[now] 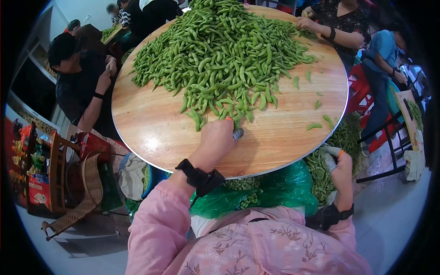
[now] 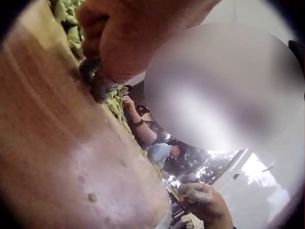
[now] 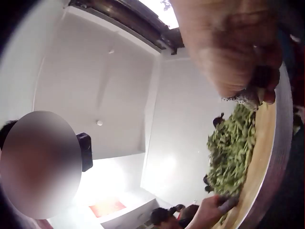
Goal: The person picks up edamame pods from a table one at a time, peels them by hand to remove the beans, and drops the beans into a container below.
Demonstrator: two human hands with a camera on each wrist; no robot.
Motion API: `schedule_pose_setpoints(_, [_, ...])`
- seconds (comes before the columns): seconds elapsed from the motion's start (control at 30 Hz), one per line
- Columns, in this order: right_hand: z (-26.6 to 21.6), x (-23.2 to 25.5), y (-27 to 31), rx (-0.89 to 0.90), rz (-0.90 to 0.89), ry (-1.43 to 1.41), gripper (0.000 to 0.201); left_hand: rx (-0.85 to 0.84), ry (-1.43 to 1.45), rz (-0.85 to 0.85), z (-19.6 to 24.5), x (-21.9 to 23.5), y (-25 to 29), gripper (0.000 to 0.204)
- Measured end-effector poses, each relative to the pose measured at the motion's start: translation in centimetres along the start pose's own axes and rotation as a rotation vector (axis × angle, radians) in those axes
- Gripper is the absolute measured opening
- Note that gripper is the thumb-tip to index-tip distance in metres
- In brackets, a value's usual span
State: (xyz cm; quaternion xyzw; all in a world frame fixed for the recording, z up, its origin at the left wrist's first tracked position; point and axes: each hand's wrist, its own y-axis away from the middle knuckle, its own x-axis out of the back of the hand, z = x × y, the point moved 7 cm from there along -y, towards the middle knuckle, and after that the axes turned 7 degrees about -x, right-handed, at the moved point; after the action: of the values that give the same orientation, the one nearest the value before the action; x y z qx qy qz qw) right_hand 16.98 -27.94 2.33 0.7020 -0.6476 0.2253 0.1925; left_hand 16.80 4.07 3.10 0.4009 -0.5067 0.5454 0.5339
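Observation:
A big heap of green pods (image 1: 220, 59) covers the far part of a round wooden table (image 1: 160, 133). At the heap's near tip, my left hand (image 1: 215, 140) curls its fingers over a few pods, mostly hidden behind its back. Grey wrapping covers its thumb, and orange shows on a fingertip. Beyond the table's right edge is my right hand (image 1: 341, 172), bent fingers low over more pods (image 1: 321, 176); whether it holds any cannot be seen. The left wrist view shows the left hand (image 2: 128, 43) against the pods; the right wrist view shows the right hand (image 3: 233, 52), fingers bent.
Green plastic (image 1: 284, 188) with pods lies below the table's near edge. Loose pods (image 1: 314, 125) dot the table's right side. A seated person (image 1: 75, 73) is at the left, another (image 1: 343, 27) at the far right. A blue tub (image 1: 158, 176) stands at the lower left.

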Motion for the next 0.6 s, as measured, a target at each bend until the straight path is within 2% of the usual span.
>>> schedule_pose_setpoints(0.17, [-3.9, -6.0, 1.1, 0.092, -0.244, -0.225, 0.022, -0.034, -0.011, 0.023, 0.0, -0.2, 0.9, 0.016])
schedule_pose_setpoints(0.23, [-5.6, -7.7, 1.4, 0.137, -0.279, -0.272, 0.026, 0.003, 0.088, -0.038, 0.3, -0.2, 2.6, 0.021])
schedule_pose_setpoints(0.33, [-9.0, -9.9, 1.5, 0.216, -0.344, -0.149, 0.034, -0.072, 0.226, -0.14, 2.1, 1.3, 4.3, 0.015])
schedule_pose_setpoints(0.37, [-10.1, -10.7, 1.4, 0.346, -0.337, -0.049, 0.037, -0.07, 0.228, -0.142, 2.1, 1.4, 4.7, 0.015])
schedule_pose_setpoints(0.4, [-11.2, -11.5, 1.5, 0.477, -0.326, 0.05, 0.04, -0.166, 0.275, -0.139, 2.8, 1.7, 4.9, 0.013])
schedule_pose_setpoints(0.43, [-11.6, -12.1, 1.4, 0.528, -0.307, 0.106, 0.034, -0.263, 0.322, -0.134, 3.4, 1.9, 5.1, 0.012])
schedule_pose_setpoints(0.47, [-11.9, -12.3, 1.5, 0.53, -0.307, 0.105, 0.034, -0.263, 0.321, -0.133, 3.4, 1.9, 5.2, 0.012])
schedule_pose_setpoints(0.53, [-11.3, -13.3, 1.5, 0.339, -0.435, -0.025, 0.023, -0.159, 0.772, 0.066, 2.5, 2.4, 5.1, 0.012])
schedule_pose_setpoints(0.57, [-11.4, -13.7, 1.8, 0.338, -0.436, -0.024, 0.023, -0.158, 0.775, 0.066, 2.7, 1.6, 5.0, 0.012])
schedule_pose_setpoints(0.6, [-11.0, -14.1, 1.9, 0.23, -0.468, -0.179, 0.018, -0.057, 1.107, 0.173, 2.2, 0.9, 4.9, 0.013])
